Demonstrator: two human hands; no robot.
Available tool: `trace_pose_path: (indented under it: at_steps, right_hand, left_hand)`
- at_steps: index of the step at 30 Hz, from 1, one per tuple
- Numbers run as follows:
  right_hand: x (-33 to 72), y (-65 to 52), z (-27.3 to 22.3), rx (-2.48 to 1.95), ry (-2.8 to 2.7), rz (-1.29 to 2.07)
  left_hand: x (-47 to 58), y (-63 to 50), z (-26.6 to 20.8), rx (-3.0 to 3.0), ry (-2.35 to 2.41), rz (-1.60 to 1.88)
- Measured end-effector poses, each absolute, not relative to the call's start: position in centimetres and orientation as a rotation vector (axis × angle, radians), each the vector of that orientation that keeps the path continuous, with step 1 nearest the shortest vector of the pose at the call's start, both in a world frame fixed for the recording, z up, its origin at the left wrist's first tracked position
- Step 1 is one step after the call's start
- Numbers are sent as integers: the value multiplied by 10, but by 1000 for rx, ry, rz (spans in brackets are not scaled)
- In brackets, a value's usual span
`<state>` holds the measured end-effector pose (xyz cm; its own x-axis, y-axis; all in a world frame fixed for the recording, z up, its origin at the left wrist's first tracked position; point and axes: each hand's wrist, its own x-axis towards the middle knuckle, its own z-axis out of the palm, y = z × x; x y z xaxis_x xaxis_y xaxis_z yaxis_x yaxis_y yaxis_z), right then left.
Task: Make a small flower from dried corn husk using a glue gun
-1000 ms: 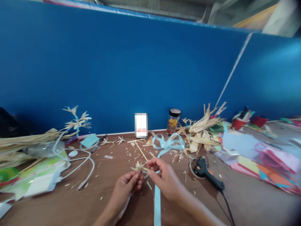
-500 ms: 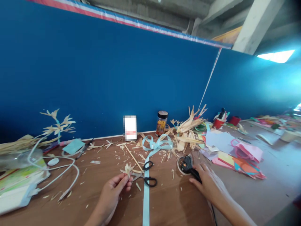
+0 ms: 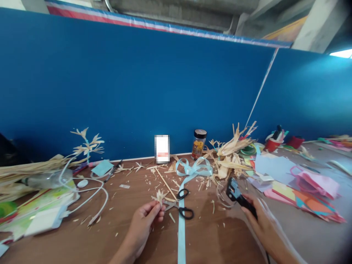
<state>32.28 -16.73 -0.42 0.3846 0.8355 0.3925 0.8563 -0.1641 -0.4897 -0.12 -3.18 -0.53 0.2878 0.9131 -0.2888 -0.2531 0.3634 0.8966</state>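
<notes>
Between the thumb and fingertips of my left hand (image 3: 148,218) is a small pale flower of dried corn husk (image 3: 160,197), its petals pointing up. Close beside it lie open scissors (image 3: 184,203) with black handles, across a light blue ribbon (image 3: 181,231) that runs toward me and loops at the back. My right hand (image 3: 258,216) is wrapped round the handle of a black glue gun (image 3: 235,192), its front end pointing to the far left. A thin wooden stick (image 3: 165,182) rests on the table behind the scissors.
Husk scraps litter the brown table (image 3: 209,238). At the back stand a black-lidded jar (image 3: 198,145) and a husk bundle (image 3: 233,154). Coloured papers (image 3: 305,194) and a pink mask (image 3: 316,181) lie right. To the left are a white cable (image 3: 103,190), a plastic bottle (image 3: 49,179) and a husk-flower stem (image 3: 88,146).
My right hand has closed round the glue gun's handle and lifted it slightly off the table. My left hand still pinches the husk flower. The whole view has shifted a little left.
</notes>
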Motion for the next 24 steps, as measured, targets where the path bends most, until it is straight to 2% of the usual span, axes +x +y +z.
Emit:
trace_pose_path:
  at_steps: [3, 8, 11, 17, 24]
  right_hand:
    - [310, -165, 7, -1896, -1258, 85]
    - [294, -163, 31, -1555, -710, 675]
    - [280, -160, 41, -1321, -542, 852]
    - [225, -135, 48, -1228, -694, 916]
    - [173, -106, 46, -1136, -1052, 1167]
  left_hand:
    - [-2, -32, -6, 829, 960, 910]
    - [-3, -32, -8, 828, 958, 900]
    - [-2, -33, -8, 835, 978, 911]
    - [0, -35, -4, 886, 945, 898]
    - [-3, -34, -1, 837, 872, 964]
